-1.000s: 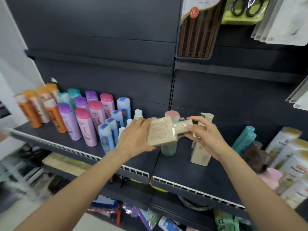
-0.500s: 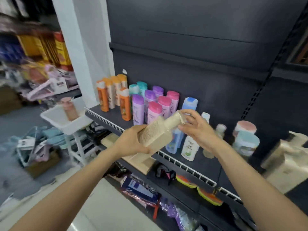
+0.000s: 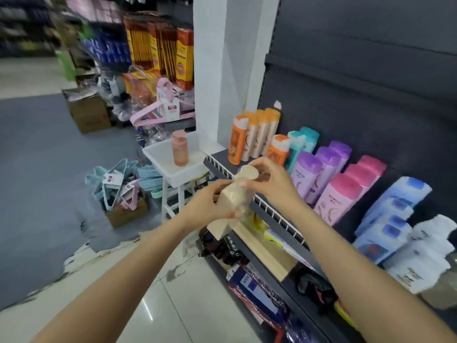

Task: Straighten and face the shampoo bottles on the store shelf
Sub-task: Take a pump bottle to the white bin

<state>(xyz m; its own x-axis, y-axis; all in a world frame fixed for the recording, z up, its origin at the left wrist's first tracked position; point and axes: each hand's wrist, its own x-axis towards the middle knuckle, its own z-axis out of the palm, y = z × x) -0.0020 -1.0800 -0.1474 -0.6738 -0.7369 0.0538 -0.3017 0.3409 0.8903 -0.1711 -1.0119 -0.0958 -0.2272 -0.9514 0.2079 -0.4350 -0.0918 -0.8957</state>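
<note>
While the person stood by the shelf [image 3: 249, 191], both hands were busy with one beige bottle [image 3: 235, 204]. It was up in the air, out in front of the shelf's white wire edge, not standing on anything. It leaned over, with its cap end up and away from the person.

Fingers of the left hand [image 3: 210, 204] were curled round the bottle's wide body. The right hand [image 3: 269, 184] pinched the top, just under the round cap [image 3: 249, 173].

Just past the right hand stood the orange bottles [image 3: 252, 137]. Further to the right of that hand were the teal bottles [image 3: 300, 142], the purple bottles [image 3: 319, 172], the pink bottles [image 3: 346, 191] and the blue bottles [image 3: 388, 219], in leaning rows. Beyond the left hand a white tray [image 3: 160, 157] sat on a stool, with one peach bottle [image 3: 180, 151] standing in it.

To do this step well, I thought the person should keep the big hand low on the body, because that part looked heavy. The top hand should only steer and turn it. The label I could not read, so I could not tell which side was the front. The bottle should go down flat on its bottom, slowly, in a free gap. A fast push could knock the leaning rows over like dominoes.
</note>
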